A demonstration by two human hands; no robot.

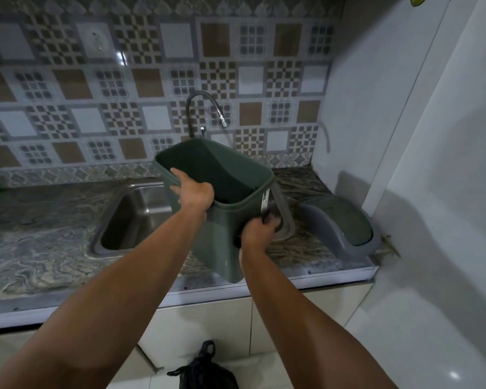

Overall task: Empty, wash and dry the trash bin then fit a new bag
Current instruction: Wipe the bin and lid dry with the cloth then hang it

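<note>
The left hand point(192, 193) grips the green bin's point(222, 234) near rim; the right hand point(260, 228) clutches its side. The bin hangs tilted mid-frame, hiding part of the sink point(132, 217) beneath the tap point(205, 113). Its lid point(340, 226) lies at right, a tied black bag point(205, 372) at bottom.

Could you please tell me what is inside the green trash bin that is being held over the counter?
The trash bin shows only bare dark green inner walls, with no bag or rubbish in sight. Its bottom is hidden by the near rim and the left hand.
</note>
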